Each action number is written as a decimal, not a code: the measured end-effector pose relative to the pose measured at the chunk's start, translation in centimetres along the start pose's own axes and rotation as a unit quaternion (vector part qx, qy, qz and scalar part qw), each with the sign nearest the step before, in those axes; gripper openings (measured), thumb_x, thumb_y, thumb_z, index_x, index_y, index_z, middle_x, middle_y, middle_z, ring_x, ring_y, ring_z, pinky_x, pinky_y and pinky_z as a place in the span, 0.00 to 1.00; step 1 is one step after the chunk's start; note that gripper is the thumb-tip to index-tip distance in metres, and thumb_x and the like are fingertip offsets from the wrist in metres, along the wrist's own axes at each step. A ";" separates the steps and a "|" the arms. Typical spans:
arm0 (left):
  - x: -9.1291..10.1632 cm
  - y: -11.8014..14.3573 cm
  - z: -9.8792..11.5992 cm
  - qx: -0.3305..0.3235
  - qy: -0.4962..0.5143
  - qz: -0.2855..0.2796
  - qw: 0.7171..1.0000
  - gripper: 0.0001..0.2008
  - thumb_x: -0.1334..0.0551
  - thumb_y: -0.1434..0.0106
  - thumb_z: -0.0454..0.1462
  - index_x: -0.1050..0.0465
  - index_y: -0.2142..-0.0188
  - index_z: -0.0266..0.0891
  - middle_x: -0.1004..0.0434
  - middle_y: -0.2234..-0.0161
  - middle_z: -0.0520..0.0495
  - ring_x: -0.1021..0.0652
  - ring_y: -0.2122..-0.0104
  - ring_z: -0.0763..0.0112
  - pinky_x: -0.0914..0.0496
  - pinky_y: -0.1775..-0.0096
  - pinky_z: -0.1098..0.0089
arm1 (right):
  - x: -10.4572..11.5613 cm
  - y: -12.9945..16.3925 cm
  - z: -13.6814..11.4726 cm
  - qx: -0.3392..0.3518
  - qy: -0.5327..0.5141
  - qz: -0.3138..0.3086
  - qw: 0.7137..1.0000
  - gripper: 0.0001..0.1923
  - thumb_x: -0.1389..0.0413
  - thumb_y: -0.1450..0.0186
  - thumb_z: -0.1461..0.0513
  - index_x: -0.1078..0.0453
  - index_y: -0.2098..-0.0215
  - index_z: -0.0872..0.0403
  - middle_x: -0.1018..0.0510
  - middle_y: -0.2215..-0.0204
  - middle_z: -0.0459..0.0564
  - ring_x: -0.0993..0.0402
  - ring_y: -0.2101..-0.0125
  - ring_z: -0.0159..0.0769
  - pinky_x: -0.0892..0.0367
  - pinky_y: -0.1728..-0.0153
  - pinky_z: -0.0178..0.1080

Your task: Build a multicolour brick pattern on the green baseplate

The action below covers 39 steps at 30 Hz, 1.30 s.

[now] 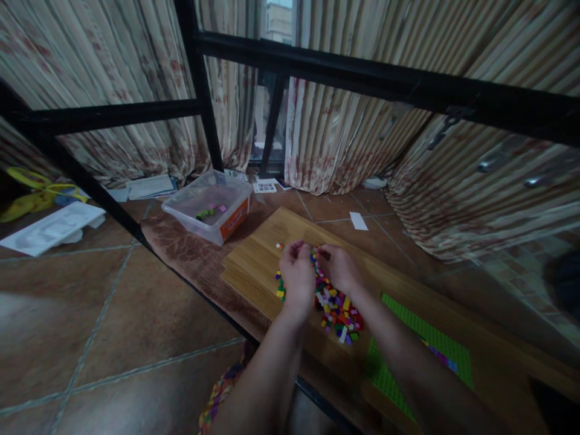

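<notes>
Both hands meet over the far end of a heap of small coloured bricks (338, 311) on the wooden bench (254, 266); the left hand (296, 275) and right hand (338, 266) have fingers pinched narrow at the pile's edge, though whether either grips a piece I cannot tell. Such bricks look light, hard and smooth, likely to scatter or slip; each is best pinched by opposite flat sides.

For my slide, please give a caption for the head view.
Both hands, left hand and right hand, over bricks on board.
</notes>
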<state>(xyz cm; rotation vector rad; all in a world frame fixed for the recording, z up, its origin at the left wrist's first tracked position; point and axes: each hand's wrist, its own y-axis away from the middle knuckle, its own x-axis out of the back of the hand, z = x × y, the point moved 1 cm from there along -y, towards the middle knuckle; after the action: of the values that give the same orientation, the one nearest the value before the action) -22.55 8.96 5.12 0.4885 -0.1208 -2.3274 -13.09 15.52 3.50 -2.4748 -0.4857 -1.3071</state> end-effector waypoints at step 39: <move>-0.1 1.6 2.1 0.005 -0.085 -0.409 0.909 0.06 0.34 0.48 0.37 0.25 0.72 0.37 0.28 0.78 0.52 0.30 0.78 0.77 0.36 0.73 0.75 | 6.3 7.9 -1.3 -0.072 -0.307 0.084 0.945 0.12 0.40 0.42 0.52 0.26 0.68 0.52 0.22 0.73 0.47 0.28 0.72 0.35 0.35 0.69 0.37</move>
<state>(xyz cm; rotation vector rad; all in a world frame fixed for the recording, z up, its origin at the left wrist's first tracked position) -22.24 7.82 7.43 0.3779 -0.0026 -3.1975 -7.30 8.86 8.61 -2.9520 -0.3041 -0.4967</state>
